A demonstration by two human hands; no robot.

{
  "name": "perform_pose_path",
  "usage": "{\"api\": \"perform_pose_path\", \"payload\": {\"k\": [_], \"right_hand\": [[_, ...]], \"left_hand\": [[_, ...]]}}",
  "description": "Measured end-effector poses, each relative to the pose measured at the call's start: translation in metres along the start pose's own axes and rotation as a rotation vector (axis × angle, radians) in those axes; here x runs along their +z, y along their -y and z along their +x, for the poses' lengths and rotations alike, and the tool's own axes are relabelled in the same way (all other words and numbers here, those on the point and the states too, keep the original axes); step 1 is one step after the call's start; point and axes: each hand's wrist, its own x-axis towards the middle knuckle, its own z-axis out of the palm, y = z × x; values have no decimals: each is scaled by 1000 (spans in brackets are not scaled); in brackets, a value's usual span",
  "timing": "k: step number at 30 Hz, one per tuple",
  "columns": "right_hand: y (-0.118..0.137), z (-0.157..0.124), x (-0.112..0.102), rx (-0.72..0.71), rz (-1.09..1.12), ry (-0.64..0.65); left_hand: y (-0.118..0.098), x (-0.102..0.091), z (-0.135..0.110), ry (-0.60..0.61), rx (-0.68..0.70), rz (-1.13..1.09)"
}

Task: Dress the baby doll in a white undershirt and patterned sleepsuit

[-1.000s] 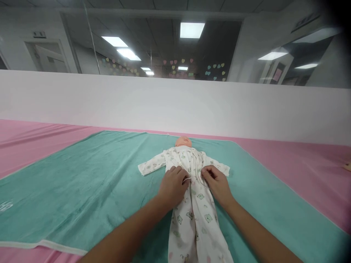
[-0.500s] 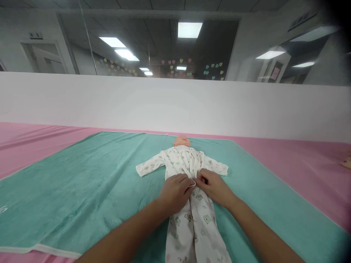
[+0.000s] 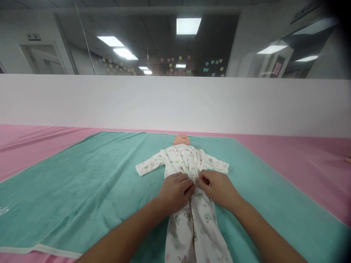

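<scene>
A baby doll [image 3: 181, 139] lies on its back, head away from me, dressed in a white baby romper [image 3: 175, 157] printed with small animals. Its sleeves spread to both sides and the legs stretch toward me. At the waist, my left hand [image 3: 177, 191] pinches the romper's front edge, fingers curled. Close beside it, my right hand [image 3: 216, 186] pinches the cloth on the other side of the front opening. Whatever fastener lies between the fingertips is hidden. Below the hands, the front seam runs down between the legs.
Under the doll a teal blanket [image 3: 90, 186] with white edging lies over a pink sheet [image 3: 296, 164]. A low white wall [image 3: 164, 104] stands behind, with glass above it. At the far right edge, a small skin-coloured part [image 3: 348, 160] shows.
My right hand has shifted slightly right. The white cloth edge that showed between my fingertips is now mostly covered. The doll lies as before.
</scene>
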Motion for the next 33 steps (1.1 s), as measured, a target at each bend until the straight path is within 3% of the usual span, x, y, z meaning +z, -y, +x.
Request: {"api": "perform_pose_path", "payload": {"k": [4, 11, 14, 18, 21, 26, 33], "right_hand": [[4, 1, -4, -63, 262, -118], [6, 2, 13, -79, 353, 40], [6, 2, 15, -117, 306, 74], [8, 2, 18, -168, 247, 62], [8, 4, 23, -109, 311, -42], [7, 13, 31, 92, 273, -255], [14, 41, 35, 226, 60, -133]], "left_hand": [[0, 1, 0, -14, -2, -12], [0, 0, 0, -31, -23, -109], [0, -4, 1, -95, -153, -248], [9, -2, 4, -285, -349, -327], [21, 6, 5, -315, -402, -275], [31, 16, 6, -287, -339, -143], [28, 18, 11, -206, -377, -76]]}}
